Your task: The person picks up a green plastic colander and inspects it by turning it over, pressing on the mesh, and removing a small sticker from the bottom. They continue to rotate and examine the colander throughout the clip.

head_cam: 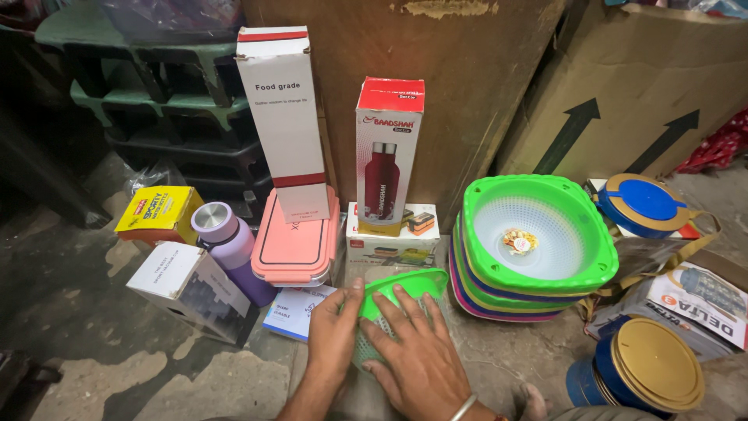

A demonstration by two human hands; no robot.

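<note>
Green plastic basket (pixel 397 292) lies tilted on the floor (pixel 117 366), at 9 o'clock from the stack of coloured baskets (pixel 538 234). Left hand (pixel 333 331) grips its near rim; right hand (pixel 417 351) rests spread flat on the mesh. Likely light, thin, slightly flexible; rim is the firmest hold.

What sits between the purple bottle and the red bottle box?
In the head view, a pink lunch box stands between the purple bottle and red bottle box.
</note>
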